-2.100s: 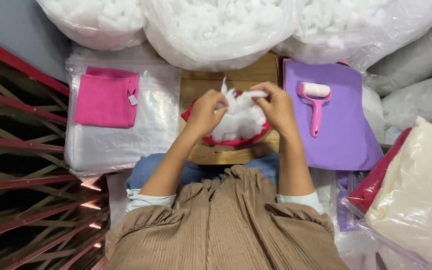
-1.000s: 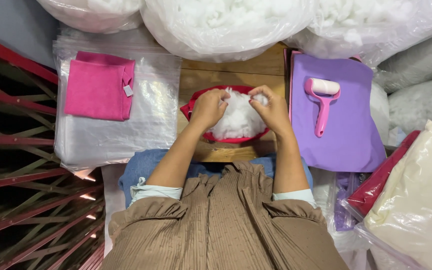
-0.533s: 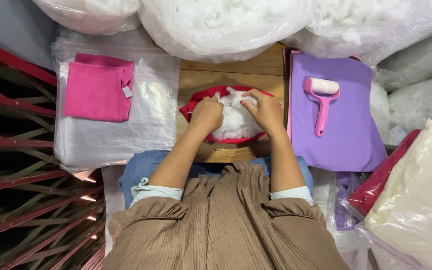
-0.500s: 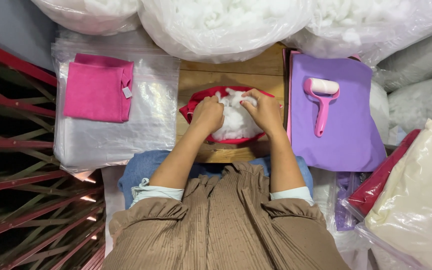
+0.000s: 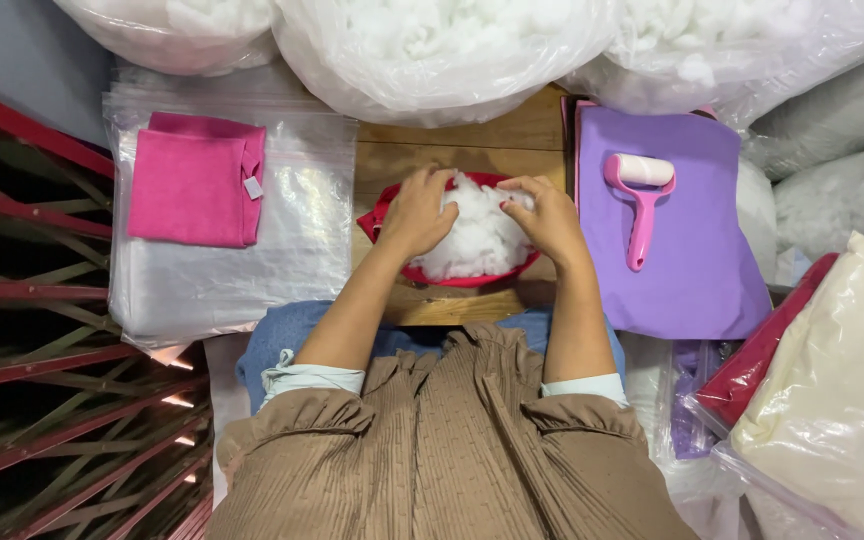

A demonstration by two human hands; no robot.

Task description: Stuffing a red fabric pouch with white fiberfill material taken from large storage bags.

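Both hands cup the white stuffing (image 5: 477, 240) in the red fabric cover (image 5: 384, 212) — left hand (image 5: 416, 213) and right hand (image 5: 549, 218), fingers curled round the fluff

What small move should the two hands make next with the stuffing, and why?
Probably press the stuffing down into the red cover. Left hand and right hand flank a mound that stands above the cover's rim.
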